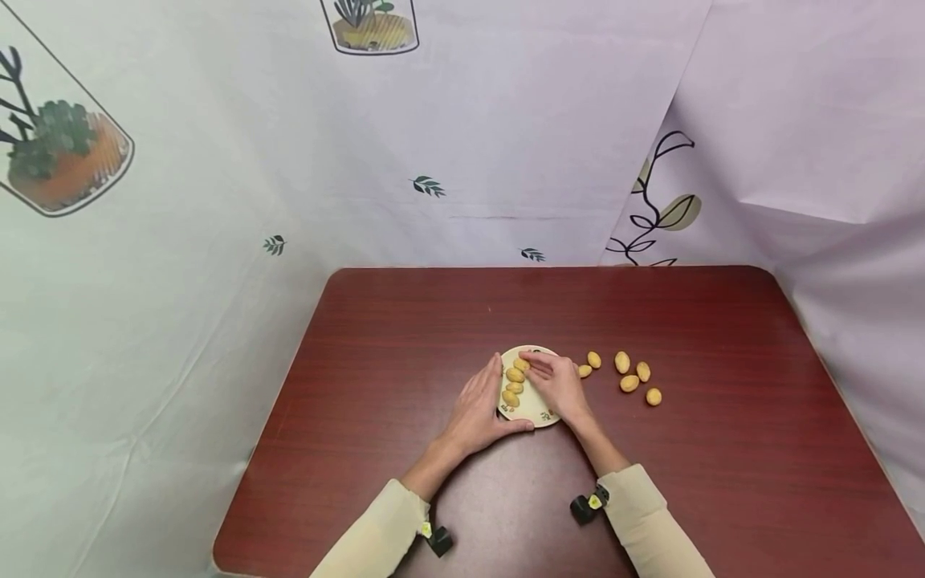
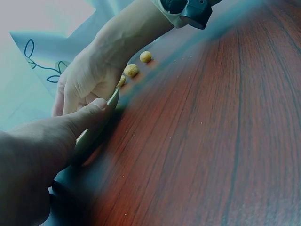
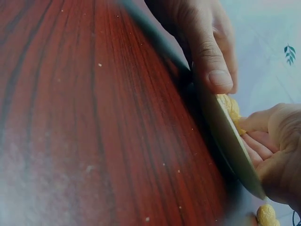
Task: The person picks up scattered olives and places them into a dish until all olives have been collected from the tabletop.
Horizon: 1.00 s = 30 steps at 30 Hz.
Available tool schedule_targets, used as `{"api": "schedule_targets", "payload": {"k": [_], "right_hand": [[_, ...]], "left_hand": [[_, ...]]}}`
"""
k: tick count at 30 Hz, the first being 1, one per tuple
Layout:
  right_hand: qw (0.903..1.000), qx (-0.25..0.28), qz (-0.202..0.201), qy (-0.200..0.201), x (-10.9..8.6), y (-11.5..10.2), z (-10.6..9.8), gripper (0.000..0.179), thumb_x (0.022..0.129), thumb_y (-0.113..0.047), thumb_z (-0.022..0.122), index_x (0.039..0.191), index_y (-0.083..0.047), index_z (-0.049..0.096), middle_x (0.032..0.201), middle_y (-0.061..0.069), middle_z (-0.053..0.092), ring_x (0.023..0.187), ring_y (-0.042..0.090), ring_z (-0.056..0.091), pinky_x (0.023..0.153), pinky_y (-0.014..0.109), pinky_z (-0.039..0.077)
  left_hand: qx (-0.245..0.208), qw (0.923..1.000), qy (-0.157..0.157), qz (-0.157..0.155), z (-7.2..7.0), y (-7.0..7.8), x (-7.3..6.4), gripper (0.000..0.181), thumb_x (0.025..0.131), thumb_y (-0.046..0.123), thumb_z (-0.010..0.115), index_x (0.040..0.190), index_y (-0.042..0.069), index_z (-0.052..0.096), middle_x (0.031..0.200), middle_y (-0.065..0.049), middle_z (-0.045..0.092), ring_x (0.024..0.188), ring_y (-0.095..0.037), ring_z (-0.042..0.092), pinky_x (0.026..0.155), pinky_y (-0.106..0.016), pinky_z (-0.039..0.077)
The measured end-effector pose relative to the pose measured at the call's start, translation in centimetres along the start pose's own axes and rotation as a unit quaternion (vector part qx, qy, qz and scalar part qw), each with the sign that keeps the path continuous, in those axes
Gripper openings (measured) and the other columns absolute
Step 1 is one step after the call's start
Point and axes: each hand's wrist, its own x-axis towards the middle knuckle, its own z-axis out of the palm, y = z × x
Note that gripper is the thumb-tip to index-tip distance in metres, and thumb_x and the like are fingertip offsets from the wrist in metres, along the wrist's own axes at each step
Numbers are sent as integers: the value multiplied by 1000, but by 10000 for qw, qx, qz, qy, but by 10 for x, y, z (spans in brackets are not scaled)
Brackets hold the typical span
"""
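Now, plate (image 1: 531, 405): it sits on the red-brown tabletop (image 1: 405, 337), roughly midway between the left and right edges and well in from the far edge.
Left hand (image 1: 477, 413): fingers straight along the plate's left rim, thumb spread wide of them and resting on the near rim.
Right hand (image 1: 560, 385): reaching over the plate's right side, fingertips drawn narrow, pinching the farthest fruit (image 1: 522, 364).
Fruit row (image 1: 514, 388): three more yellow, wrinkled pieces on the plate, lined up from the pinched one towards the near rim.
Loose fruits (image 1: 629, 384): six I can see, scattered towards the tabletop's right edge, one just beside the right hand.
Sleeves (image 1: 383, 526): cream, a black camera (image 1: 439, 541) at each wrist.
Wall cloth (image 1: 506, 120): pale, leaf-printed, beyond the far edge.
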Motion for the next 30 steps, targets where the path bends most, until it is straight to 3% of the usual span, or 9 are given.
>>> {"api": "schedule_targets", "payload": {"k": [8, 23, 30], "right_hand": [[9998, -12, -196, 32, -5, -6, -8, 34, 93, 10, 76, 127, 8, 74, 125, 25, 73, 116, 41, 71, 94, 40, 59], [9989, 347, -15, 301, -27, -21, -37, 34, 95, 7, 74, 129, 6, 73, 129, 23, 72, 119, 41, 70, 97, 42, 57], [9975, 396, -98, 579, -39, -16, -58, 35, 96, 10, 72, 131, 6, 72, 129, 24, 72, 119, 43, 69, 94, 18, 55]], "left_hand": [[29, 10000, 76, 45, 1, 2, -1, 132, 82, 68, 83, 168, -3, 13, 173, -19, 24, 158, -30, 30, 126, -49, 30], [-107, 9999, 84, 21, 0, 2, -2, 133, 81, 67, 83, 168, -4, 12, 174, -20, 23, 158, -30, 29, 126, -50, 30], [-405, 9991, 87, 127, -4, 0, -1, 132, 81, 63, 86, 168, -5, 13, 173, -21, 24, 159, -30, 28, 126, -52, 28]]}}
